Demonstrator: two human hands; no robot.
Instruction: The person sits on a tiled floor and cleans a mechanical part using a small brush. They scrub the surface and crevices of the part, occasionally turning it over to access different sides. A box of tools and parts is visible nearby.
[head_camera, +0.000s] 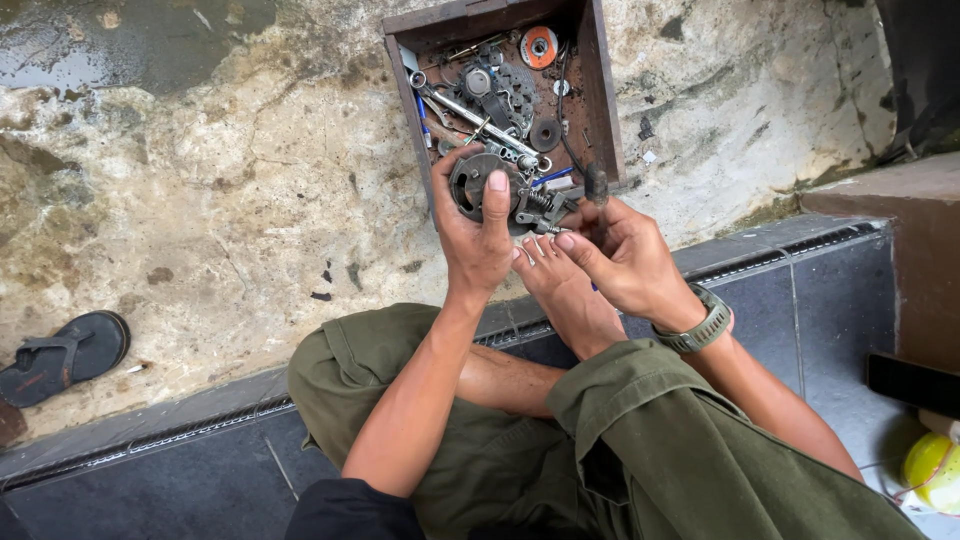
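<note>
Two hands meet just above the middle of the frame, over the near edge of a wooden tray (605, 100) full of metal parts. The left hand (472, 232) clasps a round, dark grey metal disc (472, 184) with cut-out openings, thumb pressed flat across its face and fingers curled behind its rim. The right hand (615, 255), with a green wristwatch (700, 328), pinches a dark-handled tool (597, 187) whose tip points toward a small sprung metal part (540, 207) fixed at the disc's right edge. A bare foot (565, 290) lies directly beneath both hands. Open, stained concrete spreads across the left half of the frame, with a dark sandal (62, 357) at the far left; a grey tiled step runs along the bottom.
</note>
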